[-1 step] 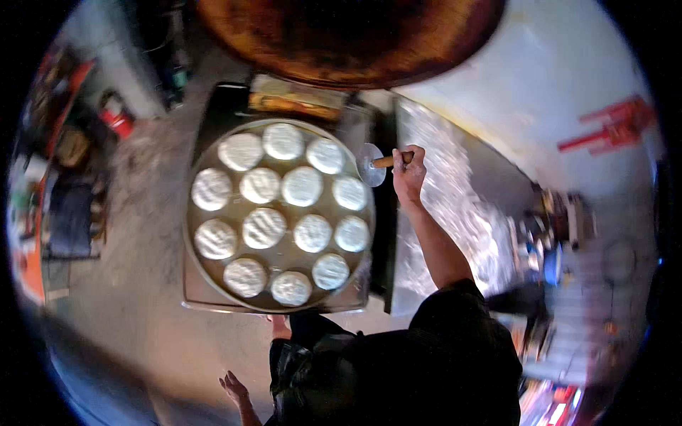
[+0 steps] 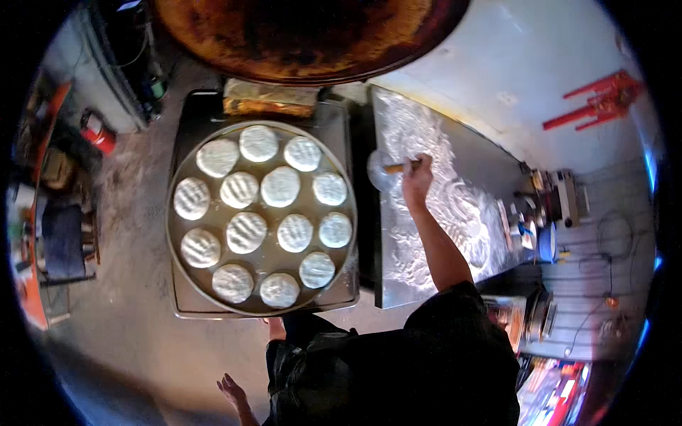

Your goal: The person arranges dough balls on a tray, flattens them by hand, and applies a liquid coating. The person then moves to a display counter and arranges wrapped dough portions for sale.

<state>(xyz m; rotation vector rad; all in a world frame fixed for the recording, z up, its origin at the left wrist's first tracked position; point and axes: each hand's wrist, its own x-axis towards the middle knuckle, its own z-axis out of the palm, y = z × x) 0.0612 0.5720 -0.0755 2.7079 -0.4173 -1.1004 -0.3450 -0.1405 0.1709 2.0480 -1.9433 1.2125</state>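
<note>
Hanging near the lower left of the frame, the left hand (image 2: 231,390) holds nothing, its fingers loosely spread. Right of centre, the bare forearm runs up from a dark sleeve to the right hand (image 2: 418,181), which is closed around the wooden handle of a round-bladed tool (image 2: 383,170). The handle points left, and the pale disc lies over the left edge of a steel table (image 2: 497,170); whether it touches the metal, I cannot tell. Flour (image 2: 408,234) coats much of that table in swirls.

Left of the tool, at the middle left of the frame, a wide round pan (image 2: 214,221) carries fourteen floury dough rounds (image 2: 280,187) set apart from each other, several with ridged tops. Under the pan sits a dark rectangular tray (image 2: 344,295). Just beyond the pan is a yellowish block (image 2: 270,99) with a browned side, and above it a large brown disc (image 2: 305,35), scorched dark, is cut by the top edge.

Farther off, a blue tub (image 2: 547,243) stands at right, a red rack (image 2: 605,99) at upper right, a fire extinguisher (image 2: 99,135) at upper left and a dark chair (image 2: 62,238) at far left.
</note>
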